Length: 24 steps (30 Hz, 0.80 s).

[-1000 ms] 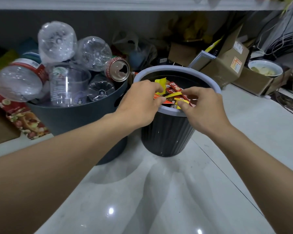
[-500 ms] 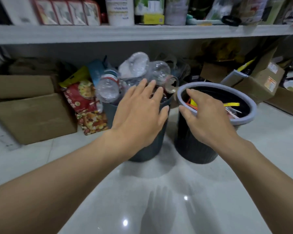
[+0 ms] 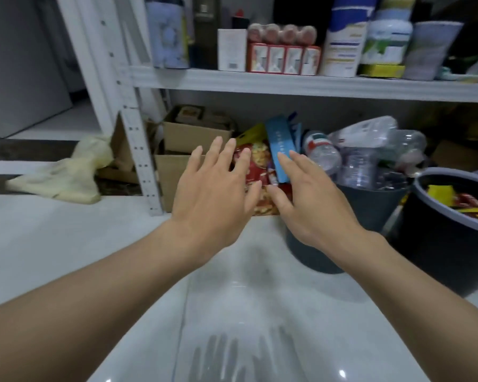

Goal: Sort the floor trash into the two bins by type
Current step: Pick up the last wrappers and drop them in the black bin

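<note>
The glossy white floor (image 3: pixel 66 257) fills the lower half and mirrors spread fingers at 6 o'clock. A white shelf (image 3: pixel 287 85) spans the top, from 10 to 2 o'clock.

At centre the left hand (image 3: pixel 213 194) and right hand (image 3: pixel 312 205) hover palm down. Their fingers are straight and apart and they hold nothing, with the thumbs near each other.

The black bin (image 3: pixel 439 244), grey-rimmed, stands at the 3 o'clock edge. The grey bin (image 3: pixel 370 205) is just beside it at its 9 o'clock, partly behind the right wrist.

Brown boxes (image 3: pixel 174 172) sit under the shelf at 10 o'clock of the left hand. A yellowish wad (image 3: pixel 75 172), cloth or plastic, lies at 9 o'clock.

Clear bottles (image 3: pixel 353 158) are heaped in the grey bin. A red snack bag (image 3: pixel 255 161) and a blue pack (image 3: pixel 279 144) stand behind the fingertips, between the boxes and the grey bin. Red and yellow wrappers (image 3: pixel 453 199) lie in the black bin.
</note>
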Each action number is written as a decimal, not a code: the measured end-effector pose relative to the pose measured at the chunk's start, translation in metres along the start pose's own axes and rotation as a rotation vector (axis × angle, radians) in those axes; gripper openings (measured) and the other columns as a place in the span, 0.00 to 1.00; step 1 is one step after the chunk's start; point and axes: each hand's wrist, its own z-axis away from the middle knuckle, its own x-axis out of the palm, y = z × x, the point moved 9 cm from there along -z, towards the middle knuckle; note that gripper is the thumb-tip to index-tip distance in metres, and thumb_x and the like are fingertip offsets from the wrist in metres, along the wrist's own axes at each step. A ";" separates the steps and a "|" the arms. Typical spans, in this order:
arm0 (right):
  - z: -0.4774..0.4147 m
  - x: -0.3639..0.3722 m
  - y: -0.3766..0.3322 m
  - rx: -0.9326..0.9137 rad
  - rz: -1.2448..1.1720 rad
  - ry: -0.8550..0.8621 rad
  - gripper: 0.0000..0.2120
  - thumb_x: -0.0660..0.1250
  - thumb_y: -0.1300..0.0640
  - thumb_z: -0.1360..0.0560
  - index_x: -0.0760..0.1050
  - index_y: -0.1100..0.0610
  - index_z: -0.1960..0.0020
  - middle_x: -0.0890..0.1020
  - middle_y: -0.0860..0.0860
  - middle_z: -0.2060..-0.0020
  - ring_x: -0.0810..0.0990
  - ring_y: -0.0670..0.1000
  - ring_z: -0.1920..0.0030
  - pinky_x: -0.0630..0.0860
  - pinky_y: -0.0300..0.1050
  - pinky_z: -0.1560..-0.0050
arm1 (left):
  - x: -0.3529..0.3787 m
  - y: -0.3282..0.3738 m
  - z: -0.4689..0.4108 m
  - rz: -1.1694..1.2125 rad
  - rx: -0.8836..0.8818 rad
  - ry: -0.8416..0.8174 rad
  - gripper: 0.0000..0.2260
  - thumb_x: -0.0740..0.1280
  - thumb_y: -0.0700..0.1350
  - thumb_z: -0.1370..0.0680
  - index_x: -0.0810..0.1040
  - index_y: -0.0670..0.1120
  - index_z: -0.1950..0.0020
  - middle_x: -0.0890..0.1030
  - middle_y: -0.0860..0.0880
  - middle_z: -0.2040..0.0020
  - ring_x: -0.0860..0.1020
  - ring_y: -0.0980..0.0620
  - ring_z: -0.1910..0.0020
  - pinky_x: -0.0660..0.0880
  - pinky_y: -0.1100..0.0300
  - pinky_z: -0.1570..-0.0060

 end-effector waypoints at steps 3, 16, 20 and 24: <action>-0.005 0.027 -0.049 -0.049 -0.016 -0.050 0.29 0.55 0.44 0.19 0.52 0.50 0.21 0.55 0.49 0.22 0.52 0.50 0.22 0.55 0.47 0.26 | 0.003 -0.056 0.028 -0.042 -0.071 -0.045 0.28 0.46 0.60 0.19 0.59 0.48 0.23 0.59 0.44 0.23 0.54 0.46 0.23 0.51 0.48 0.26; 0.000 0.159 -0.270 -0.308 -0.089 -0.298 0.30 0.56 0.46 0.19 0.50 0.53 0.21 0.54 0.52 0.22 0.50 0.52 0.22 0.51 0.47 0.25 | 0.026 -0.268 0.168 -0.171 -0.406 -0.269 0.28 0.44 0.60 0.18 0.49 0.50 0.21 0.50 0.45 0.21 0.45 0.47 0.22 0.46 0.48 0.24; 0.005 0.187 -0.315 -0.347 -0.096 -0.353 0.30 0.55 0.46 0.18 0.48 0.53 0.21 0.53 0.52 0.22 0.49 0.52 0.22 0.51 0.47 0.24 | 0.028 -0.314 0.206 -0.191 -0.489 -0.339 0.29 0.43 0.60 0.19 0.46 0.50 0.21 0.47 0.45 0.20 0.43 0.46 0.22 0.45 0.48 0.24; 0.012 0.212 -0.355 -0.384 -0.085 -0.404 0.30 0.54 0.46 0.18 0.47 0.53 0.21 0.51 0.52 0.21 0.48 0.52 0.22 0.50 0.47 0.25 | 0.031 -0.351 0.241 -0.183 -0.553 -0.365 0.28 0.43 0.59 0.19 0.45 0.49 0.21 0.47 0.45 0.20 0.43 0.46 0.22 0.46 0.48 0.24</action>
